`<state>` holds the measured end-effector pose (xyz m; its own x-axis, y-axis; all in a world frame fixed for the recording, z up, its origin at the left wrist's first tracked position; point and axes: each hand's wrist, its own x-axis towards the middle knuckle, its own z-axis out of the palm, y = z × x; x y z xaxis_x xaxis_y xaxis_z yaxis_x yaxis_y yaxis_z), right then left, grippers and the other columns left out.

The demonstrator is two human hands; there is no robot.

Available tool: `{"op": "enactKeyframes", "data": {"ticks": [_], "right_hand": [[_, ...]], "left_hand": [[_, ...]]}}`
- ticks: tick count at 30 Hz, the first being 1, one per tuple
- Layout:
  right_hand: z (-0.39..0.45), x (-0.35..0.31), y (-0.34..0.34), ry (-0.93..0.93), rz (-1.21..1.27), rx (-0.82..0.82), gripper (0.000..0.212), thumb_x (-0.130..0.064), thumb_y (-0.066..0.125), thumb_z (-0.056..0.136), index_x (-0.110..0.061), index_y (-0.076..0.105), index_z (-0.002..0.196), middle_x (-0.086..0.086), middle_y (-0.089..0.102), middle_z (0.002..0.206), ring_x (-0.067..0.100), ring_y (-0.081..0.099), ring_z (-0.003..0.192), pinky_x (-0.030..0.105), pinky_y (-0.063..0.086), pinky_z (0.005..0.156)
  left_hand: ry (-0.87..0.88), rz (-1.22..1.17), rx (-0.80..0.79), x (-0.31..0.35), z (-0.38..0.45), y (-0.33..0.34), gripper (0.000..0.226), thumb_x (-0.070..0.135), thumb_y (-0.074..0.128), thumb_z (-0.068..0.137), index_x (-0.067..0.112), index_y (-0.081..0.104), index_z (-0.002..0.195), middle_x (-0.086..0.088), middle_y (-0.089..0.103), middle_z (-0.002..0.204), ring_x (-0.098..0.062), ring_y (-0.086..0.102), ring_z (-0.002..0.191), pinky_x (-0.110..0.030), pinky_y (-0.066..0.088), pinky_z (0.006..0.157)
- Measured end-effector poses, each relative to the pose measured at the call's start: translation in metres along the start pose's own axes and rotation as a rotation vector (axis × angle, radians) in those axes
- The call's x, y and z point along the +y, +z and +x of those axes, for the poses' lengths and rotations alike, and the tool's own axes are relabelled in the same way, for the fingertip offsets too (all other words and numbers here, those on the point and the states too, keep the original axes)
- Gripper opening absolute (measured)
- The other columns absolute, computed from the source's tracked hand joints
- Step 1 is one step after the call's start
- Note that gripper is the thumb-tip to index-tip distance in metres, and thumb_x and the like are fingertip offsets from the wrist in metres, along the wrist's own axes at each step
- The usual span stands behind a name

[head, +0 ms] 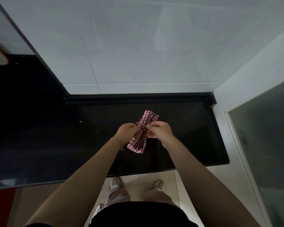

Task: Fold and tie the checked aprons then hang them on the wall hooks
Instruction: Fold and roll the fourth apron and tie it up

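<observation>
The checked apron, red & white, is folded into a narrow pleated bundle and held in the air above the black countertop, roughly over its middle, w/ one end pointing toward the tiled wall behind the counter and the other end toward the person. It's pinched at the waist of the bundle, prob. because that's where the tie goes: cinching there keeps the pleats from fanning out.

Left hand sits on the bundle's left side, fingers curled in at the cinch point, gripping cloth or strap; can't tell which. Right hand is on the opposite side, thumb & fingertips pinching what looks like a thin strap end right at the knot. Hands pulling apart from either side would tighten the tie, so this reads as the tying step, not the folding.

Held off the counter rather than laid on it, likely so the strap can pass round the bundle freely.

No wall hooks in view; hanging not yet done. A thin cord bracelet is on the left wrist.
</observation>
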<state>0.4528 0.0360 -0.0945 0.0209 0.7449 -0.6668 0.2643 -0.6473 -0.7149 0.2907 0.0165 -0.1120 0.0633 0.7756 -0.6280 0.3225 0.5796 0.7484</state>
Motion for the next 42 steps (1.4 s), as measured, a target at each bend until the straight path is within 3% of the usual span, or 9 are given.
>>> {"op": "enactKeyframes", "data": {"ticks": [5,9,13,17,22,24,28,35,42], "right_hand": [[-0.001,0.001,0.001,0.004,0.005,0.003,0.013,-0.012,0.062,0.096,-0.007,0.067,0.108,0.011,0.072,0.095,0.021,0.072,0.085,0.026,0.059,0.068],[0.000,0.002,-0.001,0.027,-0.007,0.035,0.009,-0.014,0.059,0.098,-0.009,0.066,0.101,0.012,0.071,0.094,0.022,0.072,0.086,0.030,0.060,0.073],[0.002,0.006,-0.003,0.026,-0.021,0.024,0.010,-0.016,0.060,0.098,-0.009,0.064,0.103,0.011,0.071,0.094,0.022,0.072,0.086,0.035,0.061,0.078],[0.002,0.009,-0.002,0.039,-0.011,-0.002,0.013,-0.020,0.061,0.098,-0.011,0.062,0.106,0.011,0.071,0.097,0.022,0.072,0.088,0.035,0.061,0.079],[0.004,0.008,0.003,0.040,0.015,-0.020,0.014,-0.021,0.059,0.098,-0.012,0.062,0.109,0.009,0.071,0.101,0.021,0.072,0.090,0.037,0.061,0.081],[0.004,0.007,0.005,0.037,0.020,-0.022,0.014,-0.020,0.059,0.099,-0.011,0.063,0.109,0.010,0.071,0.102,0.021,0.072,0.090,0.035,0.061,0.079],[0.004,0.006,0.004,0.002,-0.027,-0.018,0.013,-0.016,0.061,0.097,-0.011,0.063,0.109,0.008,0.071,0.102,0.019,0.071,0.091,0.033,0.060,0.079],[0.006,0.007,0.002,-0.059,-0.082,0.083,0.014,-0.011,0.060,0.096,-0.017,0.060,0.109,0.002,0.067,0.103,0.014,0.069,0.090,0.027,0.058,0.075],[0.003,0.007,0.004,-0.110,-0.132,0.113,0.011,-0.011,0.059,0.096,-0.017,0.060,0.106,0.002,0.067,0.101,0.013,0.068,0.088,0.025,0.056,0.073]], "left_hand": [[-0.090,-0.077,0.000,-0.002,-0.003,0.001,0.030,0.033,0.048,0.102,0.019,0.056,0.077,0.000,0.057,0.074,-0.012,0.054,0.065,-0.028,0.046,0.063],[-0.110,-0.084,0.031,-0.014,-0.003,0.000,0.021,0.037,0.055,0.097,0.025,0.060,0.080,-0.001,0.061,0.080,-0.019,0.058,0.072,-0.044,0.053,0.074],[-0.120,-0.043,0.044,-0.014,-0.007,-0.002,0.023,0.035,0.054,0.098,0.024,0.058,0.078,0.001,0.058,0.076,-0.014,0.054,0.065,-0.032,0.047,0.061],[-0.012,0.122,0.159,-0.017,-0.008,-0.003,0.008,0.027,0.061,0.093,0.022,0.059,0.098,0.004,0.057,0.096,-0.011,0.056,0.085,-0.027,0.048,0.076],[0.345,0.563,0.439,-0.013,-0.012,0.005,0.016,0.046,0.063,0.089,0.030,0.064,0.085,0.010,0.052,0.093,-0.007,0.046,0.092,-0.031,0.032,0.092],[0.342,0.636,0.394,-0.009,-0.011,0.008,0.020,0.048,0.062,0.090,0.028,0.066,0.091,0.010,0.055,0.094,-0.008,0.048,0.093,-0.032,0.036,0.093],[0.190,0.375,0.246,-0.004,-0.008,0.010,0.015,0.034,0.058,0.097,0.021,0.065,0.096,0.003,0.063,0.094,-0.011,0.060,0.083,-0.029,0.053,0.076],[0.109,0.141,0.125,-0.010,-0.008,0.005,0.013,0.026,0.061,0.095,0.020,0.062,0.084,0.004,0.060,0.081,-0.006,0.053,0.069,-0.020,0.042,0.061],[0.132,0.275,0.160,-0.013,-0.004,-0.003,0.023,0.026,0.065,0.092,0.015,0.061,0.073,0.004,0.052,0.094,-0.008,0.052,0.074,-0.016,0.041,0.064]]}}
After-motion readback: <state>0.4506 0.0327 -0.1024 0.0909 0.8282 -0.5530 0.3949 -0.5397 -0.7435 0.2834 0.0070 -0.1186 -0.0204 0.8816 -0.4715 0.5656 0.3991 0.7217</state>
